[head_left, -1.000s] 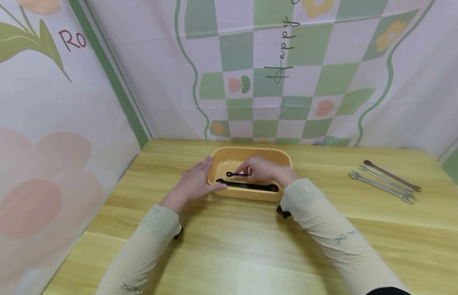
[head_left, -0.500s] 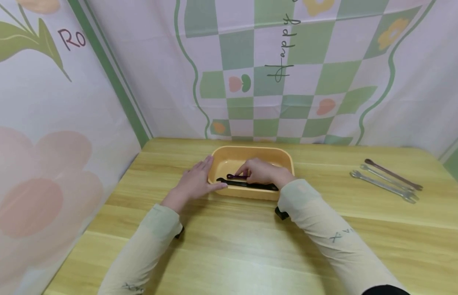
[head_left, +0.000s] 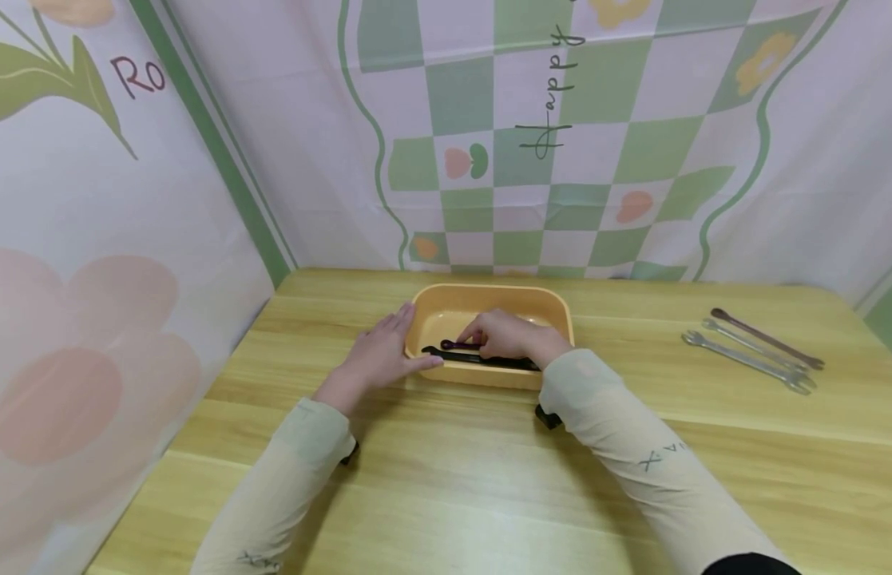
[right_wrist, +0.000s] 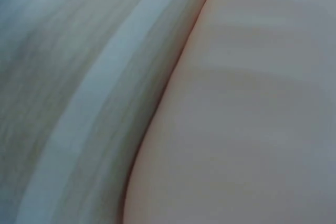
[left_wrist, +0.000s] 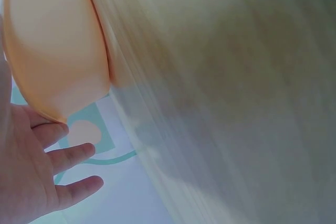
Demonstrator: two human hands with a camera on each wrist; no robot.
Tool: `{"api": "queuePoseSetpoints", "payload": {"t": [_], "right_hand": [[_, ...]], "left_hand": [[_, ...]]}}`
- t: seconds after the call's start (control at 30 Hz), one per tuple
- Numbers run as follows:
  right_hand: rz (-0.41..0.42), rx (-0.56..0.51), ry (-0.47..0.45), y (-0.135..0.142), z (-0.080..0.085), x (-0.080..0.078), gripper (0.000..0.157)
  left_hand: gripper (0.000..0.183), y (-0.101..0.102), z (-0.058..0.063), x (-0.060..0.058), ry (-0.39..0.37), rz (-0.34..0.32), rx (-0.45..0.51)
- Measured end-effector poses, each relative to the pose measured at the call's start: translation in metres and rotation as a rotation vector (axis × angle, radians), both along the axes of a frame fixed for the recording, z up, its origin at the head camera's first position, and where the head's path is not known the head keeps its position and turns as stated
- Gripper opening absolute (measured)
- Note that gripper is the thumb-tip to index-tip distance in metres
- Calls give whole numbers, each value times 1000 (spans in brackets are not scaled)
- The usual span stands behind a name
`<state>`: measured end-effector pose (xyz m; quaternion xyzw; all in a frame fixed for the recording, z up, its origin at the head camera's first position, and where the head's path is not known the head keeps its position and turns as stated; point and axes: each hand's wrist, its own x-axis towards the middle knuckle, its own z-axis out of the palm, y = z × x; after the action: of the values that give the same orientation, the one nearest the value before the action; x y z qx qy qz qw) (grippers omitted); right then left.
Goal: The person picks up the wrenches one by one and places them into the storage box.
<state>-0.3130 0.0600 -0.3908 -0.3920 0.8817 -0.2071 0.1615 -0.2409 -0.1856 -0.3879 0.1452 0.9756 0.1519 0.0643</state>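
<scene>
Left hand (head_left: 377,351): fingers extended, ungripping, set against the left end of a yellow-orange plastic bin (head_left: 481,379), thumb over its near rim. Inside, a black wrench (head_left: 474,360) lies along the near wall; just beyond, the right hand (head_left: 513,334) curls its fingers on a small purple wrench (head_left: 456,346). Farther right on the wood-grain table (head_left: 446,479): two silver wrenches (head_left: 746,362) and one brown wrench (head_left: 767,339). Behind: checkered cloth backdrop (head_left: 532,160).

We're seeing smooth plastic tray (head_left: 489,378), softly glossy; black wrench (head_left: 463,357) inside, faintly sheened. Smooth wood-grain table (head_left: 446,479) reflecting light near. At right, silver wrenches (head_left: 745,361) gleaming, metal. Far backdrop (head_left: 525,160) hanging, matt cloth; sleeves (head_left: 618,431) wrinkling, matt cloth.
</scene>
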Motion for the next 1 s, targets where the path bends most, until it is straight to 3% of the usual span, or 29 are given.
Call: {"api": "queuePoseSetpoints", "payload": {"t": [1.0], "right_hand": [[-14,2,10,-6,1,1,44]], "left_hand": [[112,0,2,1,8,4,9]]}}
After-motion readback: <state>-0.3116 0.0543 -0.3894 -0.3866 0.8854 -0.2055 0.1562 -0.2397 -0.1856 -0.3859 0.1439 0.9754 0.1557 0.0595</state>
